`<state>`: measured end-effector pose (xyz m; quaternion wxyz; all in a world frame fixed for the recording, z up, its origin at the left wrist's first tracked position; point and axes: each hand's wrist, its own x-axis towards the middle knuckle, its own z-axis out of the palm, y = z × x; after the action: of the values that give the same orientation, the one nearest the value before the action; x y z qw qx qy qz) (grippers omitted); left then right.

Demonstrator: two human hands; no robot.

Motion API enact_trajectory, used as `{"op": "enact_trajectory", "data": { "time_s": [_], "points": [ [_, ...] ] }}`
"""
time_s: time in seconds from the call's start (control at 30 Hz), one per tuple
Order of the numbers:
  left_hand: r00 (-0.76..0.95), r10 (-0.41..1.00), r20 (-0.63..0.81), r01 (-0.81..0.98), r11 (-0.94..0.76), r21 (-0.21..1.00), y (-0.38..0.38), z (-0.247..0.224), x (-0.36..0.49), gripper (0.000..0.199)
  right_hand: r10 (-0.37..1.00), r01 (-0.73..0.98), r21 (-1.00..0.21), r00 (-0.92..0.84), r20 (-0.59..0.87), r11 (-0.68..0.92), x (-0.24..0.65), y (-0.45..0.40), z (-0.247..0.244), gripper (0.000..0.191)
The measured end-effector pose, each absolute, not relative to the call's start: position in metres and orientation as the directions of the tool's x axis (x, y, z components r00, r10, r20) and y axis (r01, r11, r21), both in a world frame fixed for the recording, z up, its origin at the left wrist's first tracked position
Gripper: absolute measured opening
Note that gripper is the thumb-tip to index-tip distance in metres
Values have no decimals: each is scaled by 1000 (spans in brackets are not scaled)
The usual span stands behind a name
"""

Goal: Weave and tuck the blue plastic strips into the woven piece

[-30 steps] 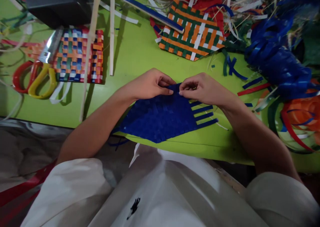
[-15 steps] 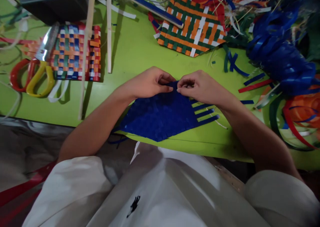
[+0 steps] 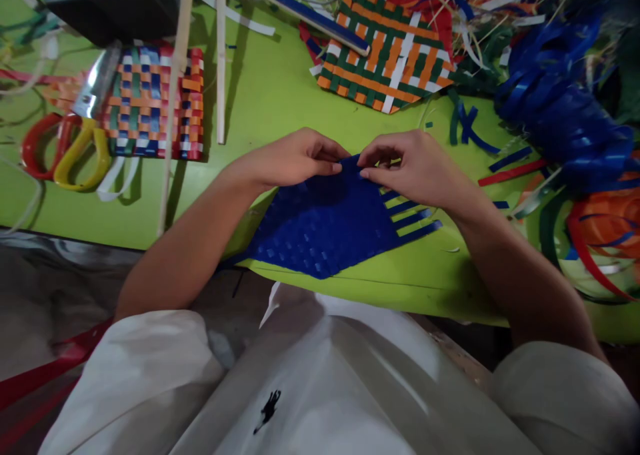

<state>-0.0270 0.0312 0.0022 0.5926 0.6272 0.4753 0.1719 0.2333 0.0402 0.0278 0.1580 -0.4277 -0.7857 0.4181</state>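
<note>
A blue woven mat (image 3: 325, 225) of flat plastic strips lies at the near edge of the green table, one corner pointing toward me. Loose strip ends (image 3: 415, 221) stick out on its right side. My left hand (image 3: 300, 158) pinches the mat's far edge between thumb and fingers. Close beside it, my right hand (image 3: 403, 165) has thumb and fingertips closed on the same edge. The exact strip under the fingertips is hard to make out.
Scissors (image 3: 83, 131) lie on a multicoloured woven piece (image 3: 150, 101) at left, near thin wooden sticks (image 3: 221, 61) and a dark box (image 3: 113, 5). An orange-green woven piece (image 3: 385, 55) lies at the back. Blue strip coils (image 3: 555, 101) and cut scraps crowd the right.
My right hand has shifted slightly right and up along the mat's edge, its fingers a little farther from the left hand. The mat has tilted slightly and its surface catches more light.
</note>
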Motion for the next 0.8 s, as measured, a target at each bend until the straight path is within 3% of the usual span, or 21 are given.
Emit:
{"op": "enact_trajectory", "data": {
  "time_s": [0.37, 0.57, 0.8],
  "points": [
    [503, 799, -330, 351, 160, 923, 30, -2, -29, 30, 851, 563, -770, -523, -50, 301, 227, 33, 19, 4],
    [457, 816, -355, 286, 243, 927, 30, 0, -26, 17, 836, 514, -829, -538, -110, 222, 231, 42, 20, 11],
    [465, 824, -322, 289, 202, 936, 30, -7, -26, 25, 897, 480, -864, -435, -85, 151, 222, 35, 2, 21]
  ]
}}
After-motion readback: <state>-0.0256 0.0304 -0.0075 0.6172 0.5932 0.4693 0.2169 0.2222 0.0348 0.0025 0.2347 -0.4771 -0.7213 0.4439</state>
